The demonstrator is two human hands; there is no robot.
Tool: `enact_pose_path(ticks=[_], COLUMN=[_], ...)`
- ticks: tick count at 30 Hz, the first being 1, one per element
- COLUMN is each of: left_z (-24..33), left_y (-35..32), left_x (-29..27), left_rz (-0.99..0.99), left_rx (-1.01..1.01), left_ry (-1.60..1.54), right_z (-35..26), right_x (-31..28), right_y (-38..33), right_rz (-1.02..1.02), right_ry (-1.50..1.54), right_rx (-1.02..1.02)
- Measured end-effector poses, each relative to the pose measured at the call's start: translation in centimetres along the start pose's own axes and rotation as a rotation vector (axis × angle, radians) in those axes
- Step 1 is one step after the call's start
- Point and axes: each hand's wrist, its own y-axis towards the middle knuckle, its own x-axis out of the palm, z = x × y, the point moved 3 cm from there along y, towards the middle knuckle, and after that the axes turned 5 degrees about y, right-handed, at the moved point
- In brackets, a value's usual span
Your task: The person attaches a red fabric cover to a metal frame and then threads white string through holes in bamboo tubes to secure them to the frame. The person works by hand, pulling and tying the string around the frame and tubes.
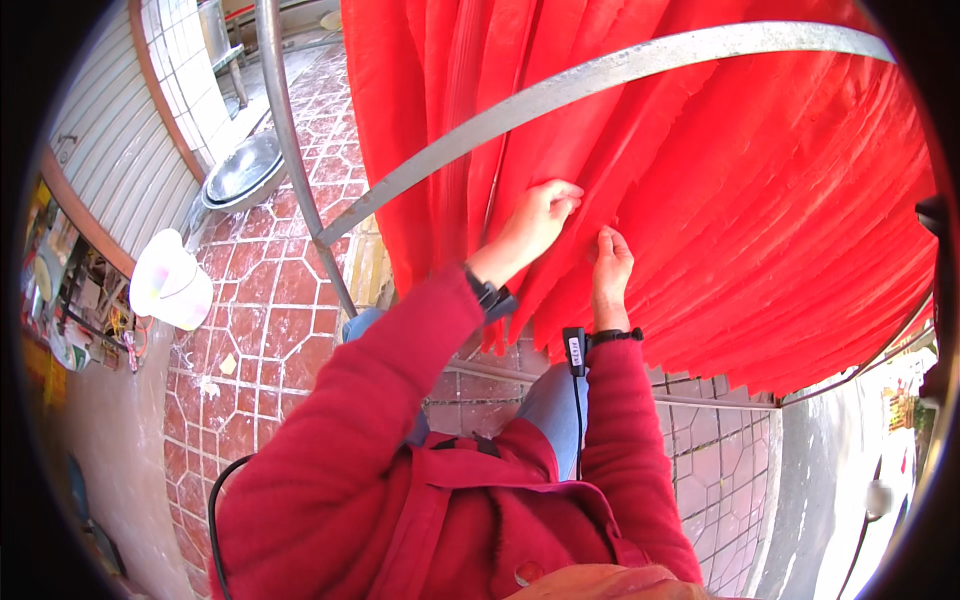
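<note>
Many thin red sheets (720, 220) hang side by side in long folds and fill the upper right; whether they are paper or cloth I cannot tell. My left hand (540, 220) is closed at the edge of one sheet, thumb and fingers pinched together. A little to the right and nearer to me, my right hand (612, 262) pinches the edge of a sheet between thumb and fingertips. Both wrists wear dark bands, and a small black device (574, 350) with a cable sits beside the right one.
A grey metal bar (600, 85) curves across in front of the sheets and joins an upright pole (285, 130) on the left. Metal basins (245, 170) and a white bucket (172, 285) stand on the red tiled floor (265, 290). A lower rail (700, 402) runs below the sheets.
</note>
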Motion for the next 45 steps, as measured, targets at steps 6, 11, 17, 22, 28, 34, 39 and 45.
enact_pose_path(ticks=[6,11,17,22,28,34,39,45], left_z=[9.9,12.2,11.6,12.7,14.2,15.0,15.0,16.1], left_y=[-5.8,-2.9,-1.9,0.1,2.4,2.8,3.6,4.7], left_x=[-7.6,-14.0,-15.3,-16.2,-14.2,-13.8,-13.7,-14.4], left_rz=[0.297,0.506,0.277,0.227,-0.012,0.004,-0.015,-0.042], left_rx=[0.506,0.595,0.269,0.349,0.373,0.287,0.259,0.227], left_ry=[0.186,0.687,0.686,0.493,0.476,0.517,0.496,0.454], right_z=[-9.3,-16.7,-22.3,-24.0,-23.6,-24.4,-24.6,-26.0], right_x=[6.1,11.0,16.0,16.7,16.9,16.6,16.6,17.0], right_y=[-4.2,-6.9,-5.9,-4.9,-3.7,-3.2,-2.8,-2.8], right_rz=[-0.27,-0.395,-0.395,-0.47,-0.527,-0.539,-0.526,-0.52], right_ry=[0.109,0.122,0.38,0.578,0.557,0.563,0.523,0.497], right_rx=[-0.342,-0.349,-0.248,-0.232,-0.247,-0.187,-0.154,-0.089])
